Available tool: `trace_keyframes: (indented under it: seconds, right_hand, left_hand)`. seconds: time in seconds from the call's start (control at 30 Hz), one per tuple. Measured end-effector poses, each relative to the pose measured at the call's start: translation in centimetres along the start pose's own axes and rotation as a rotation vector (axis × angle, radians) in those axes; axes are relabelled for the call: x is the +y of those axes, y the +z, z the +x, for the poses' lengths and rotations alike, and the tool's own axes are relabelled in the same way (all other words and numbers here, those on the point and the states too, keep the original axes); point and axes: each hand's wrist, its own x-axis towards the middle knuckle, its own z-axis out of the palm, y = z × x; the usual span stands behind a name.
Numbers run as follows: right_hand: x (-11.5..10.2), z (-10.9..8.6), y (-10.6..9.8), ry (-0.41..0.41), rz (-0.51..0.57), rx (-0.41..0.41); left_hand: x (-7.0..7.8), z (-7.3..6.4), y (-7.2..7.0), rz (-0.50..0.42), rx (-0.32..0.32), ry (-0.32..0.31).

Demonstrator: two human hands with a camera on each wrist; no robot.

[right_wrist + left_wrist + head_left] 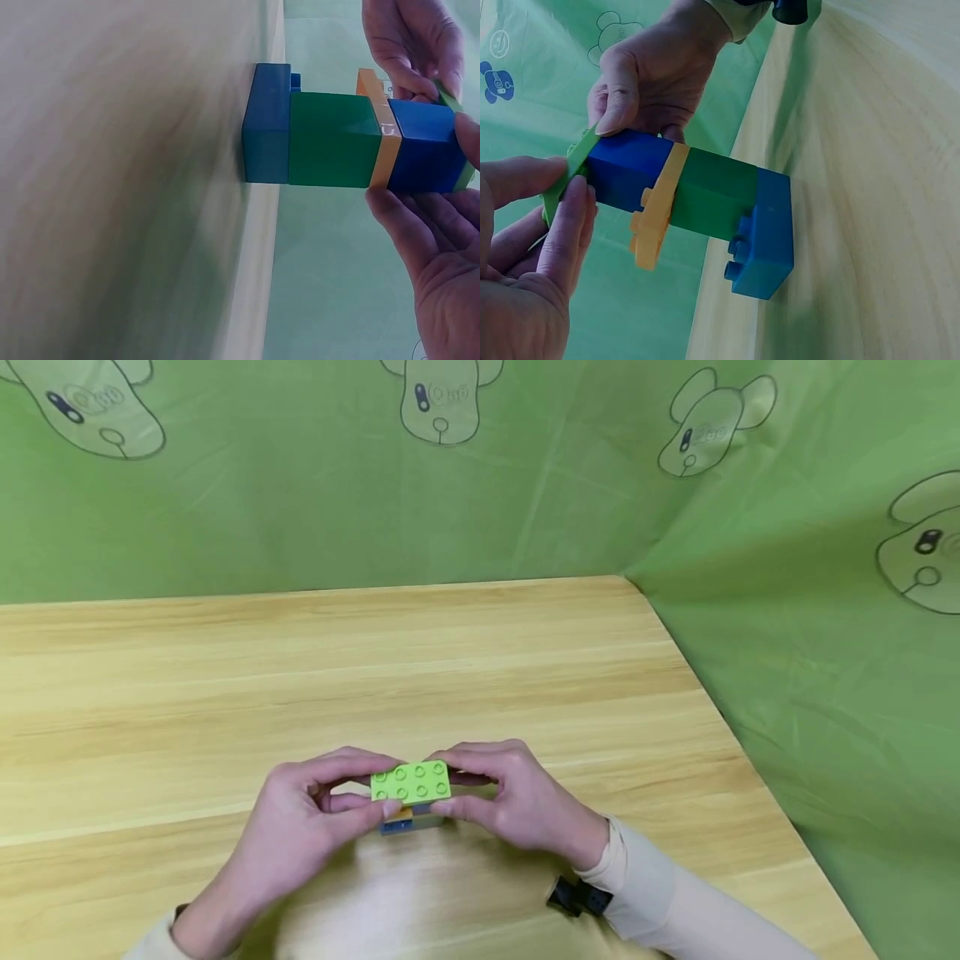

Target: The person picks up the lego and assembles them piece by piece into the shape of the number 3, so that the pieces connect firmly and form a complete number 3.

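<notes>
A tower of toy building bricks stands on the wooden table. At its base is a blue brick (772, 232), then a green brick (714, 191), a thin orange brick (660, 214) and a dark blue brick (630, 166). Topmost is a thin lime-green brick (411, 782) with studs facing up; its left part overhangs the dark blue one and looks slightly tilted in the left wrist view. My left hand (303, 827) pinches the lime-green brick's left end between thumb and fingers. With thumb and fingers, my right hand (525, 793) holds the dark blue brick near the top.
The wooden table (337, 685) extends beyond and to both sides of the tower. A green curtain (300, 518) with bear-head prints hangs along the far and right table edges. A black device (577, 897) sits at the right wrist.
</notes>
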Motion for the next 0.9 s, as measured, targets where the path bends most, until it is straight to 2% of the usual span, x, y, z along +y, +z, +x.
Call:
trace_keyframes:
  seconds: [0.2, 0.37, 0.43, 0.57, 0.7, 0.8, 0.9]
  right_hand:
    - [0.1, 0.0, 0.1, 0.0, -0.019, -0.002]
    - [0.2, -0.1, 0.2, -0.017, -0.038, 0.008]
    - [0.2, -0.1, 0.1, -0.012, -0.035, 0.006]
    - [0.1, -0.1, 0.1, -0.005, -0.038, -0.005]
    - [0.0, -0.1, 0.0, 0.008, -0.028, -0.009]
    - [0.0, -0.1, 0.0, 0.019, -0.017, -0.011]
    - [0.0, -0.1, 0.0, 0.035, -0.005, -0.024]
  left_hand:
    - [0.2, -0.1, 0.0, 0.023, 0.009, -0.026]
    - [-0.1, -0.2, -0.1, 0.101, 0.006, 0.032]
    - [-0.4, -0.2, -0.3, 0.128, -0.011, 0.036]
    - [-1.0, 0.1, -0.9, 0.162, -0.086, 0.0]
    - [-1.7, 0.3, -1.5, 0.24, -0.139, -0.057]
    - [-2.0, 0.2, -1.6, 0.239, -0.145, -0.105]
    - [-2.2, 0.2, -1.5, 0.205, -0.147, -0.123]
